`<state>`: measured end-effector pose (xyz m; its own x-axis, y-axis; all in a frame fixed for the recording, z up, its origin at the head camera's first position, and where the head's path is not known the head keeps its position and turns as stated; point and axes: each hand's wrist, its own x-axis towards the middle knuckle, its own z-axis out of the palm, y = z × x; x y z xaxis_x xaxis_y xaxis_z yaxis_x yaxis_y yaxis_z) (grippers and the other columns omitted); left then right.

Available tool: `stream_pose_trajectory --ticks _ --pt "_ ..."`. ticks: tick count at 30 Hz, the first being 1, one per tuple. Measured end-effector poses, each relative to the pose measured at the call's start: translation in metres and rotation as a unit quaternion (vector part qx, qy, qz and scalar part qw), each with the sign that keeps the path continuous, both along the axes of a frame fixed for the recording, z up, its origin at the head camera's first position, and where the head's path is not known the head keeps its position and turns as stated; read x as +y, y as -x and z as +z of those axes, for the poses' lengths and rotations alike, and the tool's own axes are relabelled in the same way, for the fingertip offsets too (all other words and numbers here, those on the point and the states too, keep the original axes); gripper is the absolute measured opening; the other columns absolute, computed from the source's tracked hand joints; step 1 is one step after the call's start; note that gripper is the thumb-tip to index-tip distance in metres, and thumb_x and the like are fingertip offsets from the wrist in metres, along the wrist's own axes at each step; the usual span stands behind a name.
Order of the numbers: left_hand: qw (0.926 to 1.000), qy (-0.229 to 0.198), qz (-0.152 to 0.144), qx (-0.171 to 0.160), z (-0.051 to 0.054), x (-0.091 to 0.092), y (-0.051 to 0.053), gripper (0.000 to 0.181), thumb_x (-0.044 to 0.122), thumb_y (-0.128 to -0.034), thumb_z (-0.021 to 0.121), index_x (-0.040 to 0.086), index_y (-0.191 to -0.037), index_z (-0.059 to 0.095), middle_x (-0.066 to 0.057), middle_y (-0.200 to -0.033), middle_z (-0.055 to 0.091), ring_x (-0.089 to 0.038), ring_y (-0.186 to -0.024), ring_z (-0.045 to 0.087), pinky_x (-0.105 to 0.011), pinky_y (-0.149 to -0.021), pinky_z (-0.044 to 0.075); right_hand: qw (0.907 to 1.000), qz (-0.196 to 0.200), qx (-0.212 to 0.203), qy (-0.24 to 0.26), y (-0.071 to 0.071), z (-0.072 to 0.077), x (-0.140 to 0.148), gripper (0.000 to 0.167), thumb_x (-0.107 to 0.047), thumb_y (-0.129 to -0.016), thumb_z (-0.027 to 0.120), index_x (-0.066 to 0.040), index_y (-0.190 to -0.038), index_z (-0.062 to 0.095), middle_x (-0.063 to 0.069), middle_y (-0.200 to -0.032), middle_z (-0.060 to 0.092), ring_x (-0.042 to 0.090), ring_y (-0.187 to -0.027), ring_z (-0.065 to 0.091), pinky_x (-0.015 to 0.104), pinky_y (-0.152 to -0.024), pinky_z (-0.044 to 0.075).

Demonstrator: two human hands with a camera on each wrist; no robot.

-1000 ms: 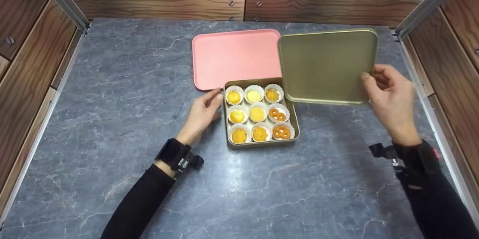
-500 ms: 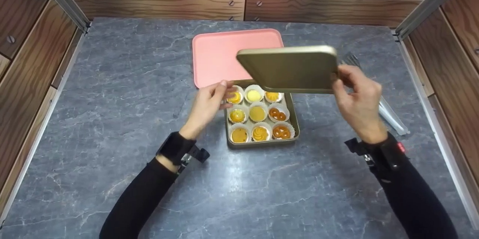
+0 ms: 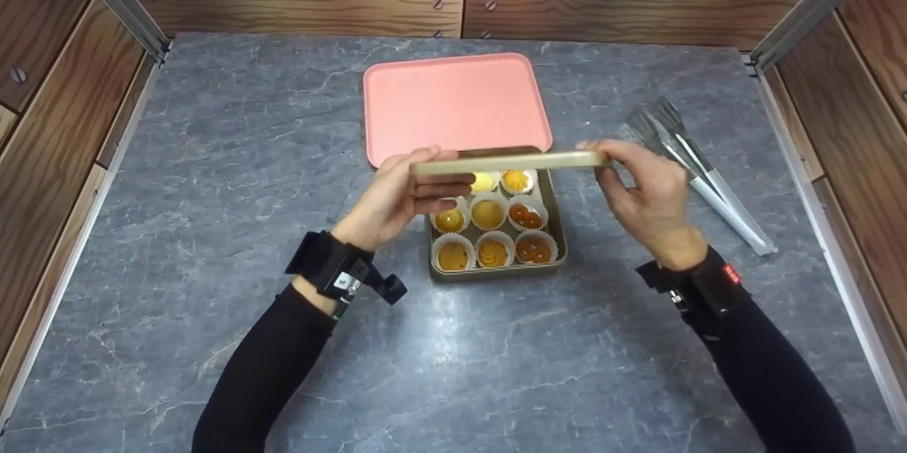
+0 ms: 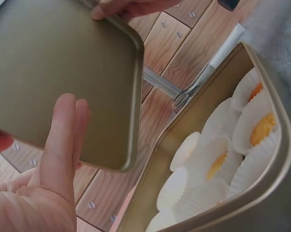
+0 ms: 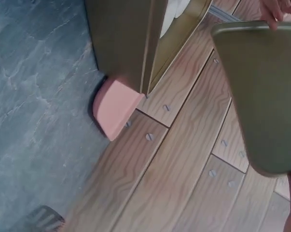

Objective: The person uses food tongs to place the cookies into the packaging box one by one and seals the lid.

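Note:
A gold tin lid (image 3: 506,162) is seen nearly edge-on in the head view, above the rear of a square tin (image 3: 499,274). My left hand (image 3: 397,194) holds the lid's left end. Its thumb lies at the upper edge, and its straight fingers touch the inner face, as the left wrist view shows. With thumb and fingers my right hand (image 3: 648,194) pinches the opposite end. Small cookies (image 3: 492,252), some pretzel-shaped, sit in white paper cups inside the tin. The lid hides part of the back row.
Behind the tin lies a pink tray (image 3: 453,105), close to its rear edge. Metal tongs (image 3: 716,187) with dark slotted heads lie to the right of my right hand. Wood-patterned panels (image 3: 297,10) stand around the grey marbled table (image 3: 453,368).
My right hand has brought the lid leftward over the tin, tilting it edge-on and uncovering the tongs. The left hand has moved from the tin's side onto the lid.

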<state>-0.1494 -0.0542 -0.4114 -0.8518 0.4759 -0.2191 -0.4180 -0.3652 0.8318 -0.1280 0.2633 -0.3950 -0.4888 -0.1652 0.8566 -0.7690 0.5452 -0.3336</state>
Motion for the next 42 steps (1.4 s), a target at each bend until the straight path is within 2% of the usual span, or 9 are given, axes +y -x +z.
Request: stream_pose_trajectory --ticks 4,8,15,22,25,29,33,36,42 --pt "0.9998 -0.015 0.000 -0.009 -0.001 -0.003 -0.001 0.048 0.016 -0.1033 0.058 -0.004 -0.147 0.051 -0.017 -0.133 0.064 -0.026 -0.100 0.069 -0.034 -0.079 0.066 0.9995 0.020 -0.006 -0.022 0.002 0.000 0.004 0.029 0.018 -0.077 0.075 0.002 -0.100 0.073 0.017 -0.107 0.077 0.032 -0.100 0.076 0.029 -0.099 0.059" --pt "0.9997 -0.019 0.015 -0.008 -0.002 -0.005 -0.002 0.053 0.008 -0.1020 0.059 -0.004 -0.152 0.044 -0.014 -0.118 0.072 -0.019 -0.086 0.073 -0.029 -0.074 0.067 0.9986 0.014 -0.011 -0.050 0.003 -0.002 0.007 0.034 0.020 -0.077 0.076 0.000 -0.105 0.076 0.015 -0.114 0.075 0.034 -0.105 0.074 0.031 -0.102 0.058" --pt "0.9992 -0.034 0.001 0.021 -0.004 -0.006 -0.006 0.066 -0.003 -0.1012 0.059 -0.001 -0.160 0.029 -0.014 -0.105 0.075 -0.016 -0.080 0.073 -0.034 -0.081 0.066 0.9939 -0.056 -0.058 -0.075 -0.003 -0.008 0.009 0.036 0.010 -0.087 0.076 -0.005 -0.120 0.077 0.015 -0.129 0.069 0.039 -0.113 0.070 0.031 -0.106 0.053" --pt "0.9994 -0.008 -0.005 0.032 -0.010 -0.008 -0.010 0.076 -0.005 -0.1007 0.059 0.013 -0.165 0.024 -0.022 -0.122 0.071 -0.027 -0.098 0.074 -0.047 -0.088 0.065 0.9823 -0.100 -0.093 -0.129 -0.008 -0.014 0.007 0.034 0.001 -0.094 0.072 -0.006 -0.127 0.073 0.017 -0.119 0.073 0.040 -0.095 0.075 0.053 -0.079 0.065" --pt "0.9993 0.024 0.001 0.029 -0.012 -0.009 -0.011 0.072 -0.003 -0.1002 0.062 0.008 -0.163 0.028 -0.022 -0.120 0.071 -0.026 -0.096 0.074 -0.044 -0.085 0.066 0.9784 -0.083 -0.139 -0.128 -0.007 -0.018 0.006 0.036 0.007 -0.095 0.069 -0.001 -0.130 0.070 0.022 -0.116 0.072 0.039 -0.085 0.076 0.047 -0.071 0.066" --pt "0.9979 0.058 0.008 0.026 -0.016 -0.011 -0.012 0.052 -0.003 -0.1008 0.061 -0.007 -0.149 0.042 -0.021 -0.118 0.072 -0.025 -0.093 0.075 -0.041 -0.086 0.065 0.9633 -0.047 -0.249 -0.087 -0.007 -0.020 0.006 0.046 0.016 -0.092 0.060 0.000 -0.135 0.065 0.023 -0.120 0.071 0.021 -0.061 0.064 0.019 -0.056 0.056" --pt "0.9951 0.091 0.015 0.035 -0.019 -0.012 -0.013 0.042 -0.003 -0.1009 0.061 -0.010 -0.141 0.050 -0.024 -0.123 0.070 -0.028 -0.098 0.074 -0.043 -0.089 0.064 0.9179 0.001 -0.397 0.012 -0.009 -0.015 0.004 0.053 0.013 -0.092 0.050 -0.004 -0.141 0.062 0.020 -0.123 0.072 0.008 -0.071 0.066 0.011 -0.063 0.057" --pt "0.9904 0.126 0.027 0.050 -0.021 -0.012 -0.016 0.041 -0.001 -0.1003 0.063 -0.009 -0.139 0.054 -0.023 -0.123 0.070 -0.029 -0.100 0.074 -0.042 -0.088 0.065 0.8932 0.004 -0.447 0.047 -0.009 -0.014 0.003 0.049 0.004 -0.095 0.054 -0.008 -0.142 0.061 0.017 -0.127 0.071 0.004 -0.090 0.070 0.015 -0.078 0.061" --pt "0.9818 0.166 0.063 0.067 -0.027 -0.013 -0.020 0.041 0.003 -0.0987 0.068 -0.007 -0.137 0.061 -0.021 -0.115 0.072 -0.029 -0.094 0.075 -0.039 -0.082 0.066 0.9037 -0.016 -0.427 -0.019 -0.004 -0.028 -0.001 0.047 -0.013 -0.099 0.068 -0.008 -0.145 0.059 0.018 -0.122 0.073 0.010 -0.082 0.068 0.011 -0.068 0.056"
